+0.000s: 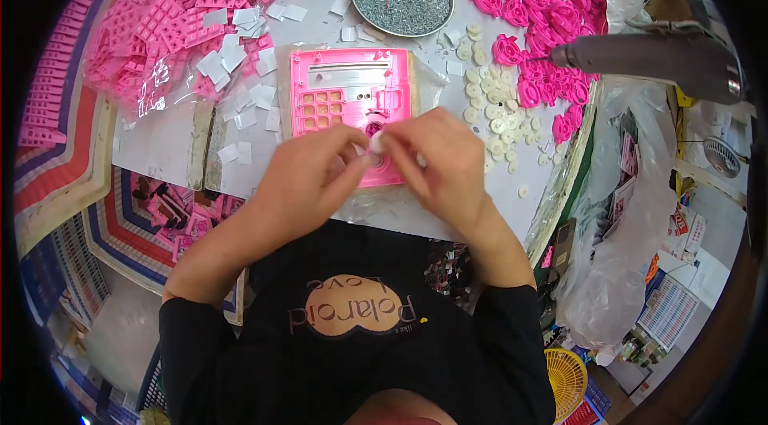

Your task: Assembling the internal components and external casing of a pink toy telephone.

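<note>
A small white piece (pixel 376 142) pinched over a pink casing (pixel 356 117).

The left hand (pixel 308 173) and right hand (pixel 444 161) meet, fingertips of both pinching the piece, its shape partly hidden. The casing lies near the middle of the table's (pixel 514 205) near edge. Toward the far edge stands 1 round tray (pixel 404 35) of metal bits; pale discs (pixel 500 117) scatter toward the right edge; pink grid parts (pixel 172 21) heap at the far left corner.
</note>
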`<state>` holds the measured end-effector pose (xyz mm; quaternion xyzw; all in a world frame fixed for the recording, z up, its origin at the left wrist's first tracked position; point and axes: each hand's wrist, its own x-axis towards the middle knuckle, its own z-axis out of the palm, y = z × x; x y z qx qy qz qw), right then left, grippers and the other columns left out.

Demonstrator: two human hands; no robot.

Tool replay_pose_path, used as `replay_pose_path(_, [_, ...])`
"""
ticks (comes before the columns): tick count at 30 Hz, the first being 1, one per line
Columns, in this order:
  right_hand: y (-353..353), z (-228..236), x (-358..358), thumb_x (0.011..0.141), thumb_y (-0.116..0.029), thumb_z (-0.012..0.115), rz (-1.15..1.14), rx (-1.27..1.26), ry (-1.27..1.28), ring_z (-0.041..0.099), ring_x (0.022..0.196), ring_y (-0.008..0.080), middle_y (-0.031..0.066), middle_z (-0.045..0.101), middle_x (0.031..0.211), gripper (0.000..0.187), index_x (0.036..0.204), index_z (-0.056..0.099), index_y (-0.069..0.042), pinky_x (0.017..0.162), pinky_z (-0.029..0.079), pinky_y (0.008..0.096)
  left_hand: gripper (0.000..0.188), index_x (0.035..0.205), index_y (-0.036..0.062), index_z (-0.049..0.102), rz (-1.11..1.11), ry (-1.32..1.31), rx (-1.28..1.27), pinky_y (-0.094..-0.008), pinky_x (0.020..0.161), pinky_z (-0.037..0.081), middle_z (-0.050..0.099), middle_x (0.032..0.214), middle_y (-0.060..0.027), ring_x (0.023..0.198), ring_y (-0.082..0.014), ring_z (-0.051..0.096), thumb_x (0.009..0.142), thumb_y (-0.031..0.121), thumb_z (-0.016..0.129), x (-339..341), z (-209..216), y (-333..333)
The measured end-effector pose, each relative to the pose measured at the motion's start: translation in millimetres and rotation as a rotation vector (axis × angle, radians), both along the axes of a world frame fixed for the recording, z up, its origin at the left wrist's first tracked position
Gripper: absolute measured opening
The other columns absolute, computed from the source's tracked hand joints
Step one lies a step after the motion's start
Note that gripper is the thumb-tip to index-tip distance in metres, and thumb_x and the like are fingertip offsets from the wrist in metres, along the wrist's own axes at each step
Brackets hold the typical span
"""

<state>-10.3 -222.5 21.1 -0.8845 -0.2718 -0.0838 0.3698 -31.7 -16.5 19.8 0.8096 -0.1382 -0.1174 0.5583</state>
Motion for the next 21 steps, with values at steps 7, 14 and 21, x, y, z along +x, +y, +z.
replay_pose_path(7, [10,-17,18,0.072,-0.008,0.073,-0.006,-0.220,-0.035,0.054,0.100,0.0335,0.0089,0.061,0.104,0.013,0.083,0.065,-0.005,0.074,0.052,0.0414,0.026,0.112,0.0014,0.065,0.248,-0.074,0.042,-0.0218,0.053,0.037,0.062,0.078,-0.0007,0.056,-0.0051,0.044,0.087,0.010,0.070,33,6,41])
replay_pose_path(14, [20,-16,17,0.069,-0.007,0.072,-0.059,-0.297,0.013,0.050,0.106,0.0372,0.0109,0.058,0.107,0.017,0.085,0.066,-0.002,0.081,0.047,0.0470,0.018,0.103,0.0022,0.068,0.111,-0.265,0.152,-0.0248,0.057,0.041,0.064,0.078,-0.0026,0.063,-0.0080,0.053,0.089,0.014,0.067,81,24,26])
replay_pose_path(21, [27,-27,10,0.068,-0.008,0.072,-0.174,-0.299,0.018,0.047,0.106,0.0365,0.0132,0.056,0.108,0.030,0.096,0.062,-0.003,0.081,0.041,0.0474,0.017,0.092,0.0069,0.071,-0.030,-0.531,0.647,-0.0496,0.067,0.053,0.070,0.085,-0.0147,0.080,-0.0350,0.068,0.082,0.017,0.062,182,-14,-34])
